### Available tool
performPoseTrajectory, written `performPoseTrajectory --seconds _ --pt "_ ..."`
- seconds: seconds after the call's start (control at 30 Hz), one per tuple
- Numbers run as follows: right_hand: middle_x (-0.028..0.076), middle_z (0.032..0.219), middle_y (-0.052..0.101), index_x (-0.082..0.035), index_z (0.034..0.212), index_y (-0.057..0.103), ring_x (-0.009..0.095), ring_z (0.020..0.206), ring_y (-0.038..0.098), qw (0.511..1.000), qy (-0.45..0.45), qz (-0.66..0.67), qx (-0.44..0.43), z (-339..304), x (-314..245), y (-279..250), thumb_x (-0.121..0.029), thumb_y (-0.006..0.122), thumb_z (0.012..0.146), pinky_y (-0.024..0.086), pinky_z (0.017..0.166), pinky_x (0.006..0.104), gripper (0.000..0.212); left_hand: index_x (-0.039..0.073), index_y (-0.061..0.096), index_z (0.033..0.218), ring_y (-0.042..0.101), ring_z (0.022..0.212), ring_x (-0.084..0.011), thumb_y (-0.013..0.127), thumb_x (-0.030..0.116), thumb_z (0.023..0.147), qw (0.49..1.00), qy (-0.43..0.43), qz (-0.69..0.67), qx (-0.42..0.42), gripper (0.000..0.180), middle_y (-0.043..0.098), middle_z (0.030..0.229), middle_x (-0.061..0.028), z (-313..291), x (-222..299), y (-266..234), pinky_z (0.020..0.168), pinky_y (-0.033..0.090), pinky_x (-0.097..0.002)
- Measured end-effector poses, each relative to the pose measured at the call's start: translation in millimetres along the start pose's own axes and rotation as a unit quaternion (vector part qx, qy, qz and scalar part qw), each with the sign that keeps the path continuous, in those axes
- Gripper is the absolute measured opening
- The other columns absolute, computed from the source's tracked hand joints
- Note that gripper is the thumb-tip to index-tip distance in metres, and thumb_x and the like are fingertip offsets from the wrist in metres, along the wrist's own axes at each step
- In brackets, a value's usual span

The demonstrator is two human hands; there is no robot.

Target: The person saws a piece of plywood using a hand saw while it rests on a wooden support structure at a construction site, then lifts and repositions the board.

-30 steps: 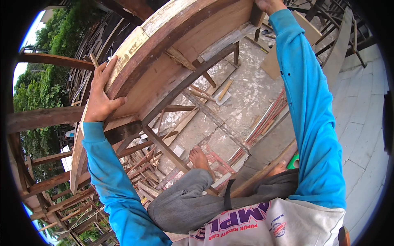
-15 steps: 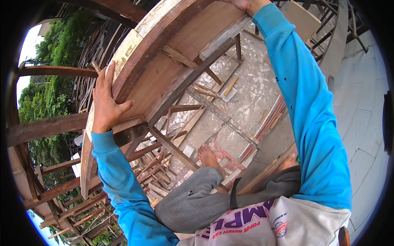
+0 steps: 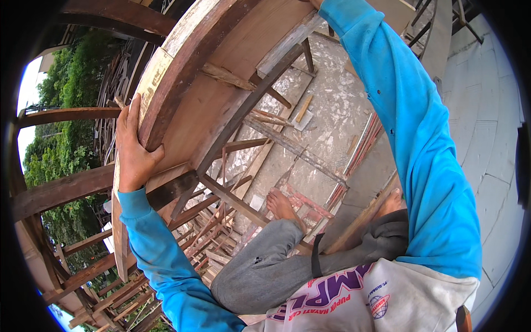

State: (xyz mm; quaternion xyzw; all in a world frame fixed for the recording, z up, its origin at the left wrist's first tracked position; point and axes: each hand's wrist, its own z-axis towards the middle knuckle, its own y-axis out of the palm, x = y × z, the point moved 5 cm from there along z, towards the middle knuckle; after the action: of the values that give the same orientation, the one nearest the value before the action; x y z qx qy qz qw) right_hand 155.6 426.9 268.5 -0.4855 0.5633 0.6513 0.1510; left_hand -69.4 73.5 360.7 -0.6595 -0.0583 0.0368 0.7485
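A long wooden beam point(image 3: 191, 72), dark brown on its side with a worn pale upper face, slants across the upper left over a wooden frame. My left hand point(image 3: 134, 152) is closed around the beam's near end, fingers along the pale face and thumb by the brown side. At the top edge only a sliver of my right hand point(image 3: 316, 3) shows past the blue cuff, close to the far part of the planks; its fingers are out of the picture. A broad smooth brown board point(image 3: 193, 119) lies beside the beam.
Dark rafters point(image 3: 66, 188) cross open air on the left, above green trees. Well below lies a stained floor point(image 3: 326, 110) with loose timber point(image 3: 215, 221) and red bars. My bare foot point(image 3: 282, 205) rests near a frame beam. Grey roof sheets point(image 3: 481, 138) spread out at right.
The beam and both hands sit slightly farther left in the picture. My right hand has slipped almost wholly past the top edge. My left hand keeps its hold.
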Motion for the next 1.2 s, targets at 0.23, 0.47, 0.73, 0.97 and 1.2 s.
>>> performPoseTrajectory --seconds 0.23,0.47,0.73,0.97,1.2 --pt "0.017 0.154 0.037 -0.004 0.147 0.038 0.039 0.140 0.040 0.997 -0.013 -0.046 -0.060 -12.1 -3.4 -1.0 -0.035 0.062 0.096 0.034 0.112 0.0584 0.064 0.015 0.035 0.155 0.034 0.144 -0.0306 0.059 -0.007 0.057 0.996 -0.060 -0.058 -0.033 0.103 0.037 0.151 -0.0107 -3.2 2.1 -0.4 0.121 0.026 -0.0402" --pt "0.017 0.157 0.035 -0.002 0.144 0.042 0.039 0.142 0.037 0.996 -0.048 -0.029 -0.070 -40.3 2.2 1.7 -0.035 0.062 0.097 0.027 0.116 0.0596 0.061 0.014 0.032 0.156 0.033 0.144 -0.0290 0.061 -0.006 0.058 0.998 -0.031 -0.020 -0.042 0.104 0.037 0.153 -0.0098 1.7 -1.9 3.5 0.122 0.024 -0.0394" --pt "0.021 0.150 0.041 -0.001 0.144 0.042 0.043 0.130 0.050 0.993 -0.005 -0.034 -0.111 -49.9 8.0 -1.5 -0.044 0.064 0.095 0.050 0.098 0.0551 0.069 0.014 0.037 0.154 0.034 0.143 -0.0275 0.063 -0.001 0.054 0.996 -0.059 -0.059 -0.027 0.105 0.037 0.153 -0.0073 -7.6 -8.7 -3.3 0.122 0.024 -0.0393" --pt "0.024 0.149 0.042 -0.001 0.147 0.039 0.041 0.125 0.056 0.969 0.064 -0.202 -0.125 -69.5 10.4 -51.1 -0.051 0.063 0.095 0.054 0.094 0.0506 0.076 0.015 0.037 0.155 0.035 0.143 -0.0251 0.065 0.004 0.053 0.993 -0.050 -0.099 -0.036 0.106 0.038 0.151 -0.0053 7.9 -6.6 13.6 0.122 0.024 -0.0388" --pt "0.022 0.102 0.071 0.000 0.126 0.058 0.031 0.093 0.071 0.783 0.037 -0.574 -0.237 -207.1 49.8 -142.9 -0.032 0.065 0.095 0.054 0.082 0.0421 0.046 0.013 0.036 0.155 0.034 0.143 -0.0254 0.076 0.016 0.060 0.987 -0.062 -0.145 -0.032 0.103 0.037 0.154 -0.0066 -4.4 -15.2 -0.7 0.121 0.025 -0.0395"
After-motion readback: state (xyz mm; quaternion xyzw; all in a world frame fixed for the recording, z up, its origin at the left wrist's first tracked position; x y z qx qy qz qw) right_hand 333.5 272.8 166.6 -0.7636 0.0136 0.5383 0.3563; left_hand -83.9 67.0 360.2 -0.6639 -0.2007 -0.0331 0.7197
